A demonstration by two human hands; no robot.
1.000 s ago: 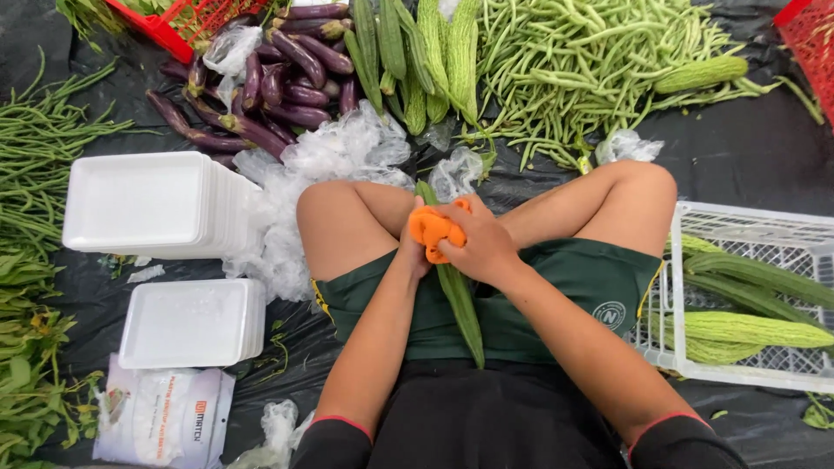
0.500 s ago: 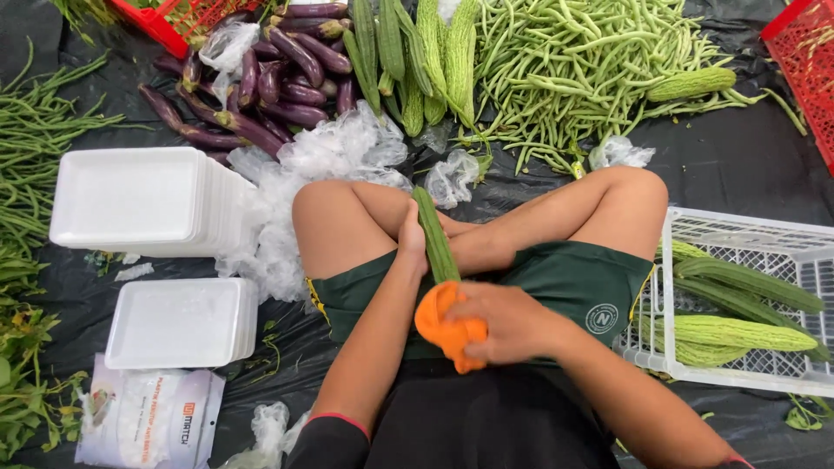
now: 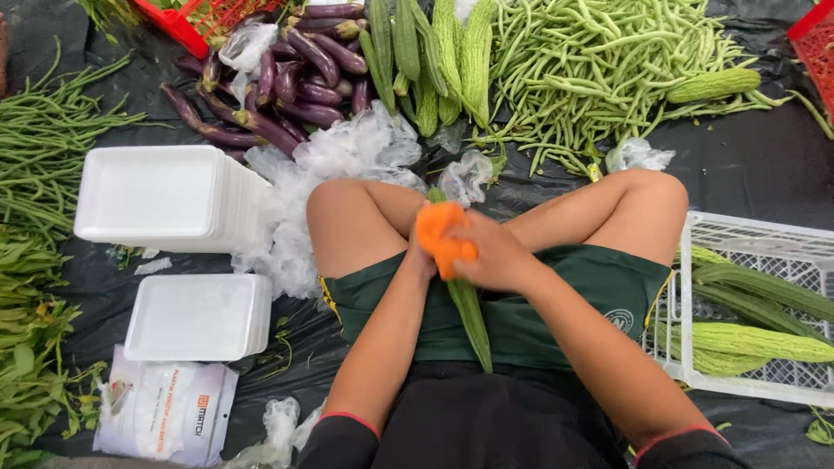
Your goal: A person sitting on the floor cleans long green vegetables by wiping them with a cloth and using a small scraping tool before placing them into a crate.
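I sit cross-legged over a black sheet with a long, thin green gourd (image 3: 470, 318) lying across my lap, pointing away from me. My left hand (image 3: 416, 258) grips the gourd near its far end, mostly hidden behind the cloth. My right hand (image 3: 497, 257) is closed around an orange cloth (image 3: 439, 231) that is wrapped on the gourd's far part. The gourd's tip (image 3: 434, 196) just shows beyond the cloth.
Two stacks of white foam trays (image 3: 165, 195) (image 3: 200, 317) and a printed packet (image 3: 165, 408) lie left. Clear plastic bags (image 3: 339, 165), purple eggplants (image 3: 287, 95), ridged gourds (image 3: 434, 61) and green beans (image 3: 608, 69) lie ahead. A white crate (image 3: 764, 234) of gourds stands right.
My right hand slid the orange cloth down the gourd toward my body, then back up to its far end. The gourd stayed in my left hand.
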